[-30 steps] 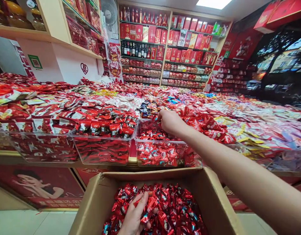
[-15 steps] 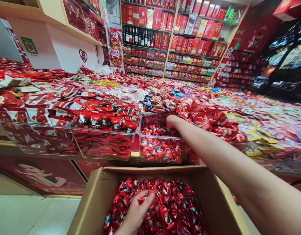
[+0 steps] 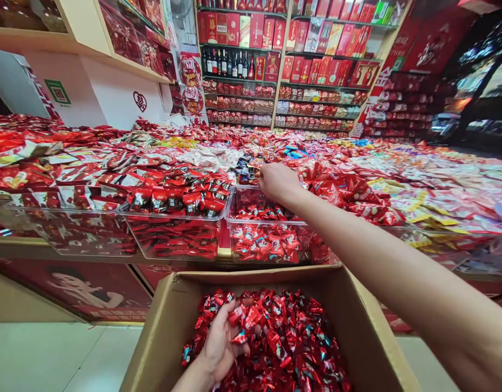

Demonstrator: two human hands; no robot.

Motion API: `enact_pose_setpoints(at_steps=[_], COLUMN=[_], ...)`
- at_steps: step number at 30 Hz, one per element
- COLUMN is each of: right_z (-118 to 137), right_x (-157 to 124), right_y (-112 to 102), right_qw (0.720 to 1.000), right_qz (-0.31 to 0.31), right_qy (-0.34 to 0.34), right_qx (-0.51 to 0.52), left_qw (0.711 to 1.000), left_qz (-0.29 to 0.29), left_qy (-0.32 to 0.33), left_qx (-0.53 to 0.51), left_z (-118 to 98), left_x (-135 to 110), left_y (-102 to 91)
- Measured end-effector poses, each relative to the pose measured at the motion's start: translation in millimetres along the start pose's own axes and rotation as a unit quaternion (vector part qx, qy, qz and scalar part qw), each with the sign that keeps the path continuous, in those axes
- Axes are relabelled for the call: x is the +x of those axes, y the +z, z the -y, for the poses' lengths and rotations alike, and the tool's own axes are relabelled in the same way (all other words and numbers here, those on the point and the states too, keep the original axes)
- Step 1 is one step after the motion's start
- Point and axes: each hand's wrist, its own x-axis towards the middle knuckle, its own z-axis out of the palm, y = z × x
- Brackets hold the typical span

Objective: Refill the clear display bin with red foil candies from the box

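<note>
A cardboard box (image 3: 161, 332) in front of me is heaped with red-wrapped candies (image 3: 292, 343). My left hand (image 3: 220, 343) is sunk in that heap, its fingers curled round a few of them. My right hand (image 3: 277, 182) reaches out over the far rim of a clear plastic bin (image 3: 234, 204), which is partly filled with the same red candies. The fingers are closed, and whatever they hold is hidden behind the hand.
More clear bins (image 3: 173, 239) of red packets stand left of that one. A wide counter covered with wrapped sweets (image 3: 398, 179) runs to the back. Wall shelves (image 3: 275, 65) hold red boxes and bottles. A pale floor (image 3: 50, 354) shows at lower left.
My right hand dipped into the clear bin, then rose to its far rim. My left hand scooped deeper into the box's candies. The camera tilted slightly.
</note>
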Motion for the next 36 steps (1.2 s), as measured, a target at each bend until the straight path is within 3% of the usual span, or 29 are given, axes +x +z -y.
enact_pose_setpoints(at_steps=[2, 3, 5, 7, 9, 11, 13, 19, 25, 27, 33, 36], right_z=[16, 21, 25, 22, 16, 12, 11, 13, 9, 9, 9, 9], right_x=[-42, -66, -114, -151, -170, -176, -176, -179, -178, -178, -176, -175], right_y=[-12, -12, 2, 31, 64, 90, 102, 94, 95, 97, 101, 100], right_qw=[0.991, 0.979, 0.943, 0.928, 0.936, 0.937, 0.927, 0.934, 0.913, 0.918, 0.949, 0.958], right_qz=[-0.031, -0.018, 0.1, 0.184, 0.202, 0.197, 0.195, 0.17, 0.206, 0.194, 0.155, 0.143], right_qy=[-0.121, -0.185, -0.278, -0.268, -0.211, -0.182, -0.19, -0.136, -0.046, -0.017, -0.02, -0.004], right_qx=[0.043, 0.084, 0.152, 0.182, 0.198, 0.226, 0.256, 0.285, 0.35, 0.345, 0.272, 0.249], left_qw=[1.0, 1.0, 0.999, 0.999, 0.999, 0.999, 0.998, 0.994, 0.983, 0.979, 0.973, 0.968], left_qz=[0.008, 0.01, 0.021, 0.038, 0.043, 0.027, 0.008, 0.017, 0.037, 0.038, 0.046, 0.018], left_qy=[0.014, 0.019, 0.023, 0.029, 0.029, 0.026, 0.021, 0.083, 0.142, 0.147, 0.147, 0.148], left_qx=[-0.011, -0.015, -0.018, -0.013, 0.008, 0.036, 0.061, 0.064, 0.109, 0.14, 0.173, 0.204], left_z=[-1, -2, -4, -5, -5, -4, -3, -3, -2, -2, -3, -1], left_x=[0, 0, -1, -3, -6, -9, -11, -12, -7, -6, -3, -2], left_y=[-0.4, 0.2, 2.4, 6.4, 12.2, 19.0, 25.0, 27.5, 16.6, 13.9, 8.8, 9.5])
